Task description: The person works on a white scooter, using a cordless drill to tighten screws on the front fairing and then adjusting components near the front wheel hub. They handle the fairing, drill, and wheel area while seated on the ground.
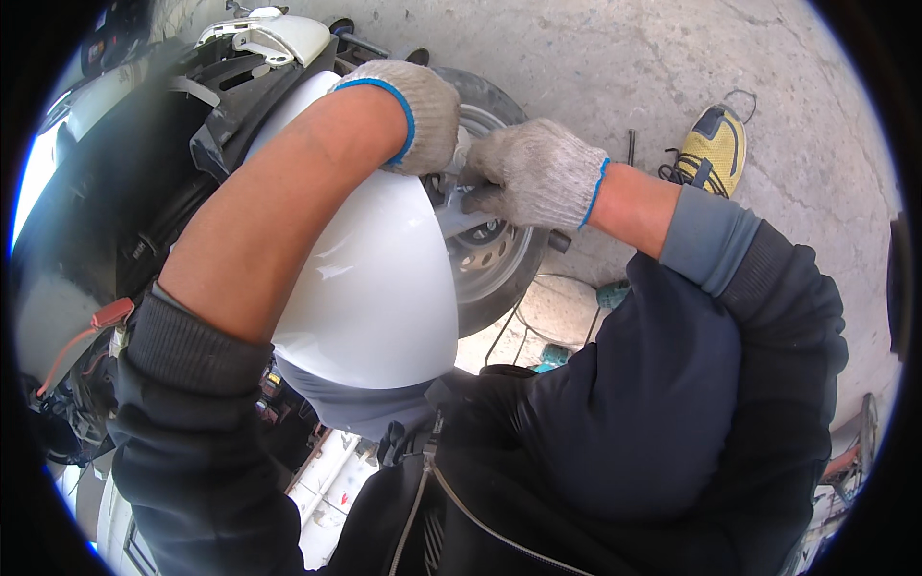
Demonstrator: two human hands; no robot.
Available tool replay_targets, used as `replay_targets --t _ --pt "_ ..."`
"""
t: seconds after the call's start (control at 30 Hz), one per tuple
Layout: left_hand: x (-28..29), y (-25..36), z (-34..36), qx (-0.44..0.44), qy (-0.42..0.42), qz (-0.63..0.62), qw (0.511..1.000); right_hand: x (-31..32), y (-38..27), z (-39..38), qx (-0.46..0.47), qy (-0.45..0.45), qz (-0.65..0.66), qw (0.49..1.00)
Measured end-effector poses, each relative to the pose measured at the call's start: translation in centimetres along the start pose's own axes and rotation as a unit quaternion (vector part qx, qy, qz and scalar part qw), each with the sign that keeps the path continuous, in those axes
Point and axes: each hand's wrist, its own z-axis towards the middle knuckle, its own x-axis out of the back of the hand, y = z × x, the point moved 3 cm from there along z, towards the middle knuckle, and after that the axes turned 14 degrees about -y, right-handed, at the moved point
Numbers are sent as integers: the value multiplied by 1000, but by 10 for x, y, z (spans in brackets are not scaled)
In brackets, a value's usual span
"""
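My left hand (423,110), in a pale knit glove with a blue cuff edge, reaches over the top of a glossy white curved body panel (375,278). Its fingers are out of sight behind the glove. My right hand (538,173), gloved the same way, is beside it with thumb and fingers curled inward. Whatever lies between those fingertips is hidden. Both hands are close to the hub of a wheel (499,259) with a black tyre and a silver rim. A grey metal part (459,219) shows just below the right fingertips.
Dark vehicle parts (144,211) fill the left, with a red clamp (113,313) on a cable. A white-and-cream piece (279,38) lies at the top. A thin dark rod (631,146) rests on the concrete floor (615,58) near my yellow shoe (715,149). A round-topped stool (559,309) stands below the wheel.
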Motion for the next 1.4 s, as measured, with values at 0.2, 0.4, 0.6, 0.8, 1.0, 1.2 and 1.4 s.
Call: replay_targets --t 0.2,0.4,0.6,0.8,1.0,1.2,1.4 --pt "-1 2 -5 24 -5 0 1000 4 -11 7 -31 -75 -130 988" --pt "-2 4 -2 13 8 -4 1000 -6 -9 6 -84 -100 -111 985" --pt "-5 0 0 21 27 -22 999 -4 -3 -2 -40 -26 -140 989" --pt "-3 -1 3 18 20 -41 999 -6 -9 0 35 -9 -238 971" --pt "-1 -2 2 18 14 -41 999 -5 -9 4 -115 -97 -64 987" --pt "2 0 -2 26 5 -30 999 -3 1 -4 20 68 -155 985" --pt "3 1 -4 25 -3 -22 999 -9 -9 9 -42 -58 -181 981"
